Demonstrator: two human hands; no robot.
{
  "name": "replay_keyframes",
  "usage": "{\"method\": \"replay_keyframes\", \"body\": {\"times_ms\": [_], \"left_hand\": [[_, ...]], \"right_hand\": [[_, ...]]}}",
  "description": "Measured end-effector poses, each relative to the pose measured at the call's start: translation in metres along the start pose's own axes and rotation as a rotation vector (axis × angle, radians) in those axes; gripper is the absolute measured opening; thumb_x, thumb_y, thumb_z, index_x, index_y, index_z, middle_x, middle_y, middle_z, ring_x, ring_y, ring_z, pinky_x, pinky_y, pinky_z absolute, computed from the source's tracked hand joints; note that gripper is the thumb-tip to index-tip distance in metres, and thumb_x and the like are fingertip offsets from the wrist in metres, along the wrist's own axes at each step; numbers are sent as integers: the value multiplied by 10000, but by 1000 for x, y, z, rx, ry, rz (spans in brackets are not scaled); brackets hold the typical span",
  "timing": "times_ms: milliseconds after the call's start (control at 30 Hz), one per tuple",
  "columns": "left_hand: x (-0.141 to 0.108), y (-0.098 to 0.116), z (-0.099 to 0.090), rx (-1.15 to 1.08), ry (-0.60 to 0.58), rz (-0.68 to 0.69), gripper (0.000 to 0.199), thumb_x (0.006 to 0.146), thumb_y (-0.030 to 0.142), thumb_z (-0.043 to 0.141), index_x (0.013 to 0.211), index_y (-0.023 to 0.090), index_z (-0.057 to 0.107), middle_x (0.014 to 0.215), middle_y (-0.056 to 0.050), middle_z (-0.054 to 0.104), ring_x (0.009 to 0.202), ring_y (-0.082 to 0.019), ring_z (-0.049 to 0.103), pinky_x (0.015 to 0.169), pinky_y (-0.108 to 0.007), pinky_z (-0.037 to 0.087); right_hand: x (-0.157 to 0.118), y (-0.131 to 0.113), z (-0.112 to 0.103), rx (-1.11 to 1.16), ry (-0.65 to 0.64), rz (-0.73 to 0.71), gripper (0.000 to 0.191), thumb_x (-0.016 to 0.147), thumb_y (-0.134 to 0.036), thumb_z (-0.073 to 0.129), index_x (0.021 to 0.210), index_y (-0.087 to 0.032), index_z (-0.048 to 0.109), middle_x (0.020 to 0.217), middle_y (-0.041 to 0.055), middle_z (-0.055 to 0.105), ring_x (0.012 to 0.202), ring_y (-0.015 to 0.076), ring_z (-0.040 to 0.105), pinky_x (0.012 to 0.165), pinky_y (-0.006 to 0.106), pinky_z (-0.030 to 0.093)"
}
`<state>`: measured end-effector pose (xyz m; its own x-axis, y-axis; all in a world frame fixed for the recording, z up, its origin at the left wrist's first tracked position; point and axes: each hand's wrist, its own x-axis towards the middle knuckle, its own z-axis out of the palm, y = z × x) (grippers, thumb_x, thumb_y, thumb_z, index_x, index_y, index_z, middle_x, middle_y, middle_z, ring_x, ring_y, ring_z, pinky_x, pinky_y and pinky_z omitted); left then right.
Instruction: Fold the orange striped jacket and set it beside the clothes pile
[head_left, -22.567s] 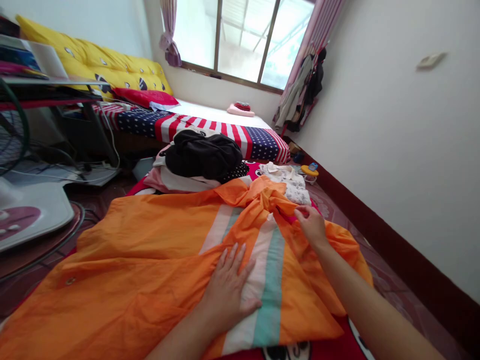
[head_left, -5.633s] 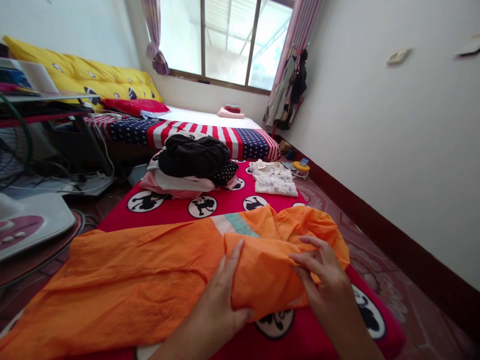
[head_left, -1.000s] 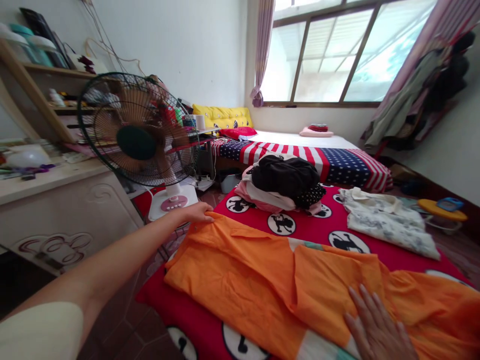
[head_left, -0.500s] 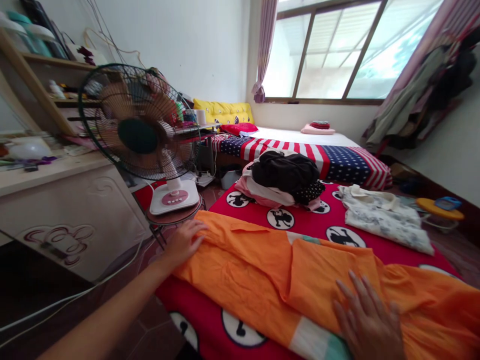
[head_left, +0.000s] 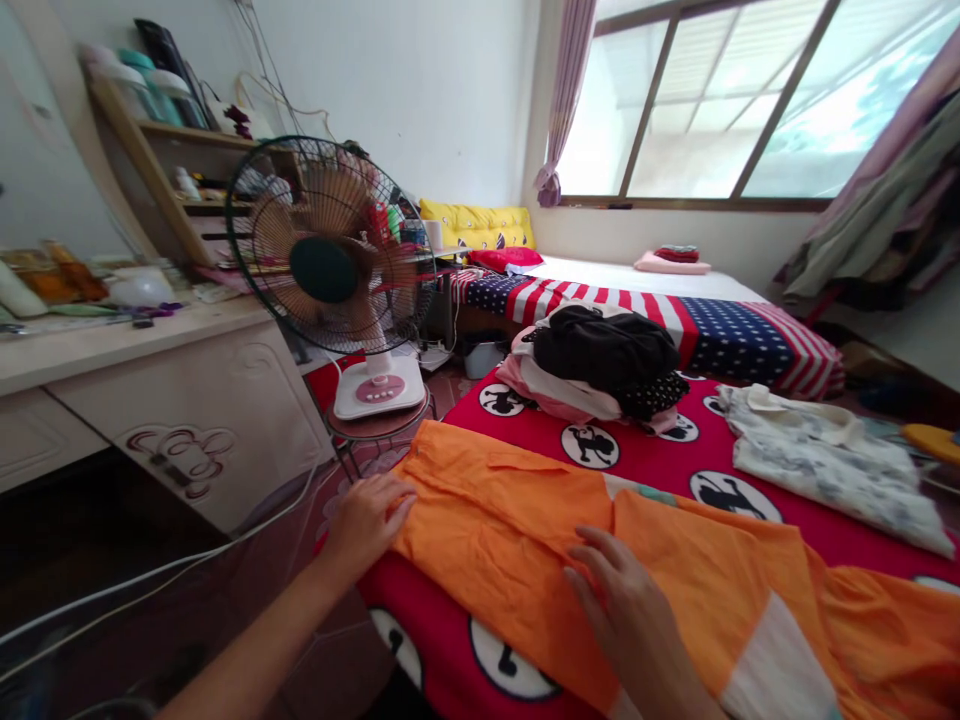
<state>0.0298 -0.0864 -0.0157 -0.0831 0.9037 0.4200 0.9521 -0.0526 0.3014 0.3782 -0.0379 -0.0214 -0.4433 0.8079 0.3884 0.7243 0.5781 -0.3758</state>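
An orange garment [head_left: 495, 560] with white and teal patches lies folded lengthwise across the red bedspread. My left hand [head_left: 373, 515] rests at its left end, fingers laid over the edge and thumb apart. Over the middle of the garment is my right hand [head_left: 619, 600], fingers spread and slightly bent, palm down, holding nothing. Behind it sits a pile of clothes [head_left: 592, 360], black on top with pink and white below. A folded white patterned shirt [head_left: 832, 460] lies on the right of the bedspread.
On a stool to the left stands a running fan [head_left: 334, 270], close to a white dresser [head_left: 187, 400]. White cables [head_left: 247, 540] trail across the floor. Behind the red bedspread [head_left: 555, 440] is another bed with a flag-patterned cover [head_left: 615, 310].
My right hand has moved left along the orange garment, and the white patch by it now lies folded over on top. My left hand stays at the left end. The view has turned left.
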Motion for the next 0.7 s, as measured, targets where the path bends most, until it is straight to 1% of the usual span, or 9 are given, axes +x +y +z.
{"method": "replay_keyframes", "body": {"times_ms": [100, 200, 300, 367, 433, 500, 600, 633, 700], "left_hand": [[-21, -18, 1, -84, 159, -307, 241, 862, 370, 501, 972, 200, 631, 911, -70, 692, 815, -225, 653, 757, -352, 507], [-37, -32, 4, -307, 188, -536, 325, 819, 439, 522, 1001, 182, 603, 833, -64, 696, 726, -210, 671, 670, -320, 539], [-46, -34, 1, -468, 244, -618, 384, 770, 484, 552, 992, 176, 610, 825, -68, 703, 734, -214, 681, 651, -310, 556], [-49, -30, -3, -520, 295, -637, 389, 742, 481, 579, 980, 176, 623, 826, -67, 708, 744, -215, 684, 657, -305, 562], [-51, -26, -6, -581, 334, -666, 392, 724, 475, 602, 977, 177, 629, 828, -65, 713, 740, -214, 688, 662, -304, 567], [-54, -23, -5, -672, 354, -702, 408, 704, 477, 628, 978, 175, 628, 825, -62, 718, 718, -210, 692, 674, -309, 574], [-59, -17, 0, -831, 359, -756, 432, 653, 494, 673, 930, 166, 632, 765, -57, 717, 680, -212, 692, 660, -312, 585], [-60, -15, 2, -878, 354, -768, 440, 634, 502, 690, 910, 163, 634, 745, -57, 716, 674, -214, 691, 647, -309, 587], [-60, -12, 5, -952, 330, -788, 461, 599, 513, 722, 883, 158, 642, 718, -55, 713, 654, -214, 688, 616, -301, 589]], "right_hand": [[33, -46, 14, 97, -153, -6, 279, 903, -268, 450, 1104, -219, 637, 1243, 87, 607, 1056, 201, 623, 893, 330, 514], [56, -94, 37, 103, -268, -53, 554, 808, -371, 594, 1313, -151, 532, 1357, 143, 531, 1236, 287, 505, 1043, 427, 408], [63, -136, 67, 79, -328, -147, 932, 666, -488, 706, 1454, -128, 362, 1529, 181, 290, 1399, 384, 258, 1133, 555, 213], [64, -156, 87, 54, -341, -214, 946, 674, -432, 701, 1479, -125, 309, 1567, 183, 147, 1436, 395, 111, 1142, 585, 123], [67, -170, 105, 3, -336, -208, 875, 708, -329, 661, 1476, -100, 309, 1567, 200, 95, 1438, 398, 70, 1134, 591, 126], [76, -178, 118, -75, -319, -126, 806, 736, -241, 612, 1468, -78, 318, 1555, 226, 110, 1425, 407, 147, 1093, 582, 242], [97, -183, 124, -192, -293, -18, 669, 803, -113, 486, 1456, -91, 344, 1531, 249, 202, 1275, 366, 458, 861, 464, 489], [105, -182, 123, -213, -296, -2, 594, 823, -71, 430, 1416, -96, 412, 1505, 252, 284, 1178, 330, 544, 768, 410, 516], [119, -178, 118, -190, -308, 16, 458, 834, -22, 372, 1220, -106, 602, 1350, 236, 521, 1027, 277, 613, 670, 340, 506]]}}
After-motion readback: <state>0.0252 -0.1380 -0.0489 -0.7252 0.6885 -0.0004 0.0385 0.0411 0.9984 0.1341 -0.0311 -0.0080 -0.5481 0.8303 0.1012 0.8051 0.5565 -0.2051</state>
